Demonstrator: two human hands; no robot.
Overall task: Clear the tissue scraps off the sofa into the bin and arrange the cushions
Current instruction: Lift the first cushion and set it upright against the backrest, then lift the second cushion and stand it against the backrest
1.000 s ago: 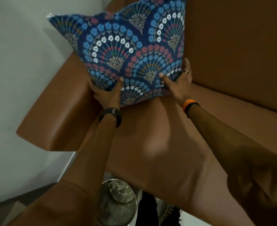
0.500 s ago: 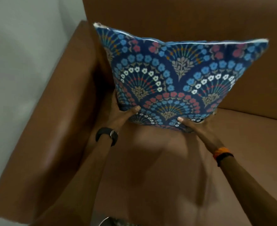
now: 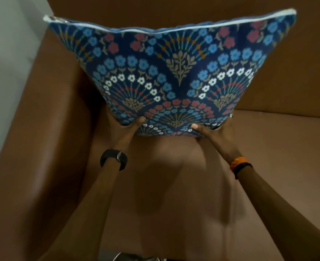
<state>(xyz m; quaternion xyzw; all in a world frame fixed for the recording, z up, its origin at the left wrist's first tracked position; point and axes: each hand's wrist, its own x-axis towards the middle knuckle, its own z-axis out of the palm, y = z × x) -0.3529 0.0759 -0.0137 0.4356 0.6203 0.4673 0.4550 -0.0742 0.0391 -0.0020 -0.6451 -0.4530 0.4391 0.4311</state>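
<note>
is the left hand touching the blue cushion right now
Touching. The head view shows the left hand gripping the cushion's bottom edge, thumb pressed onto its front.

Wall [image 3: 8, 53]: plain pale grey, filling the upper left; no marks on it
Armrest [image 3: 42, 147]: brown, smooth, slightly glossy; it runs along the wall
Light: soft; dark shadow on the brown seat

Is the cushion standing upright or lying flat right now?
Upright: the cushion stands on its lower edge, zip edge up, left hand and right hand gripping.
</note>
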